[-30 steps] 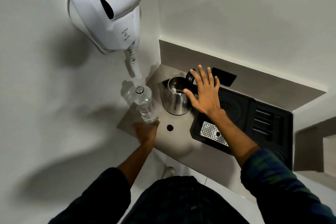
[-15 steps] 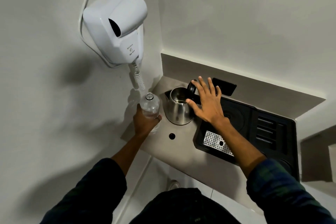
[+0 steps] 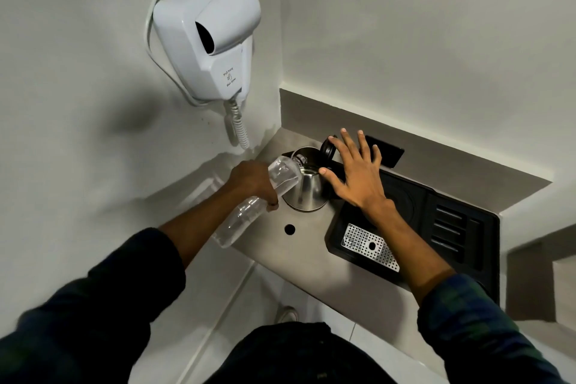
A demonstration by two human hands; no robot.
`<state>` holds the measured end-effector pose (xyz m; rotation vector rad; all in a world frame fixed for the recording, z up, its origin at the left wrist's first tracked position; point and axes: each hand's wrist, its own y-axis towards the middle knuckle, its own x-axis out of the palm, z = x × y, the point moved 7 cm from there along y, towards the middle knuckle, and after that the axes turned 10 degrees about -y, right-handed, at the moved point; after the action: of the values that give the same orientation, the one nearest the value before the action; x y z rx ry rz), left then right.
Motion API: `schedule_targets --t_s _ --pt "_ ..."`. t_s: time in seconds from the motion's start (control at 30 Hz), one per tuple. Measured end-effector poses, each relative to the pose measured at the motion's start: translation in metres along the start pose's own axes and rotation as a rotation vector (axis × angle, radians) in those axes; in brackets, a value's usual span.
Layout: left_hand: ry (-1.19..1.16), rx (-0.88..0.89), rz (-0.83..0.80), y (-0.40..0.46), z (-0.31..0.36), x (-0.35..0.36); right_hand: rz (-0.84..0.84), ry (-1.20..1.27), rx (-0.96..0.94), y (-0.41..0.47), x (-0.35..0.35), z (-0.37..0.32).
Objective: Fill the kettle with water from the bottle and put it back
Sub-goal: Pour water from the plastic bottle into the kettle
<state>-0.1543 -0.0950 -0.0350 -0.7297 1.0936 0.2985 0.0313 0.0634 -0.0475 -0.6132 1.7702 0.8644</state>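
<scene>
A steel kettle (image 3: 307, 192) stands on the grey counter (image 3: 308, 246) in the corner, its black lid (image 3: 328, 149) flipped up. My left hand (image 3: 252, 179) grips a clear plastic bottle (image 3: 282, 176) around its middle. The bottle is tilted, its uncapped mouth over the kettle's opening and its base low at the left. My right hand (image 3: 358, 176) hovers flat with fingers spread beside the kettle's right side, by the lid and handle; whether it touches them I cannot tell.
A black tray (image 3: 448, 227) with a perforated metal drip grid (image 3: 371, 246) lies right of the kettle. A white wall hair dryer (image 3: 208, 37) with a coiled cord hangs above left. A small round hole (image 3: 289, 229) is in the counter. Walls close the corner.
My left hand has lifted the bottle from upright and tipped it so its mouth is over the kettle. My right hand has stayed beside the kettle.
</scene>
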Motion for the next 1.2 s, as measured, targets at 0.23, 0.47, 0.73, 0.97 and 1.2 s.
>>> schedule_targets --t_s 0.23,0.47,0.73,0.97,1.2 --pt "0.125 -0.071 -0.022 0.006 0.006 -0.014 -0.007 -0.017 -0.002 -0.001 -0.001 0.0" --pt "0.126 -0.095 -0.019 0.007 0.007 -0.015 -0.021 -0.017 -0.011 -0.001 -0.003 0.0" --pt "0.121 -0.059 -0.01 0.011 0.009 -0.014 -0.029 -0.02 -0.016 -0.001 -0.005 0.0" --pt "0.111 -0.014 0.002 0.011 0.006 -0.009 -0.031 -0.018 -0.016 0.001 -0.005 -0.001" --pt "0.003 0.097 0.111 0.021 0.001 0.001 -0.039 0.01 -0.018 0.002 -0.004 -0.002"
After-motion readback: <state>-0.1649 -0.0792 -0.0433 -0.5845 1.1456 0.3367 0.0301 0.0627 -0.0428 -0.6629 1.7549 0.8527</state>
